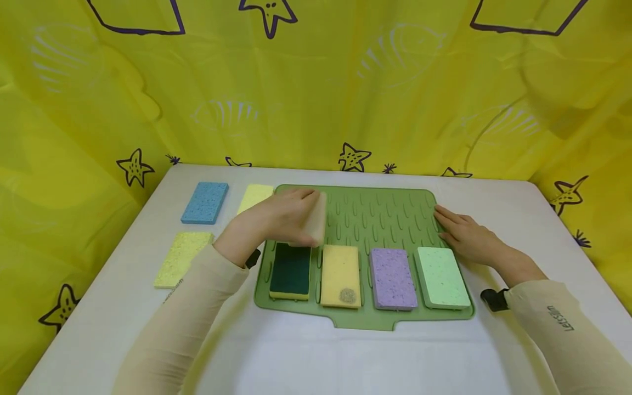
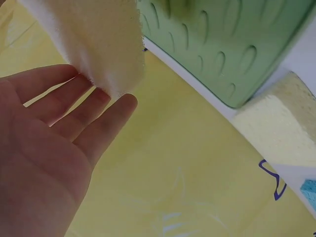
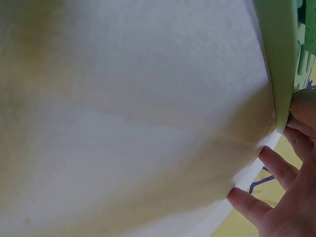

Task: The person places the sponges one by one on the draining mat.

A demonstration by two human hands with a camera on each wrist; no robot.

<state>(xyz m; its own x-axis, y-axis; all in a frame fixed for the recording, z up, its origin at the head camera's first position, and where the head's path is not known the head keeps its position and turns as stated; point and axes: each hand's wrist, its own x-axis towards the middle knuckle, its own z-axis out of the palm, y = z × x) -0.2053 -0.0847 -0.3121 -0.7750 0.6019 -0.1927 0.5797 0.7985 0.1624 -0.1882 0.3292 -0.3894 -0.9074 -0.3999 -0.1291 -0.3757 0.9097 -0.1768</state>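
My left hand (image 1: 283, 216) pinches a pale cream sponge (image 1: 320, 219) by its edges, tilted up over the upper left part of a green ridged mat (image 1: 380, 211). In the left wrist view the fingertips lie along the edge of that sponge (image 2: 106, 44); the thumb is hidden there. My right hand (image 1: 466, 238) touches the mat's right edge with extended fingers, some of them resting on the white table. Along the mat's front lie a dark green-topped sponge (image 1: 290, 270), a tan sponge (image 1: 340, 274) with a round mark, a purple sponge (image 1: 393, 278) and a mint sponge (image 1: 443, 277).
Left of the mat lie a blue sponge (image 1: 204, 203), a yellow sponge (image 1: 182, 258) and another pale yellow sponge (image 1: 255, 196), partly behind my left hand. A yellow patterned curtain (image 1: 306, 120) encloses the white table (image 1: 336, 362) at the back and sides.
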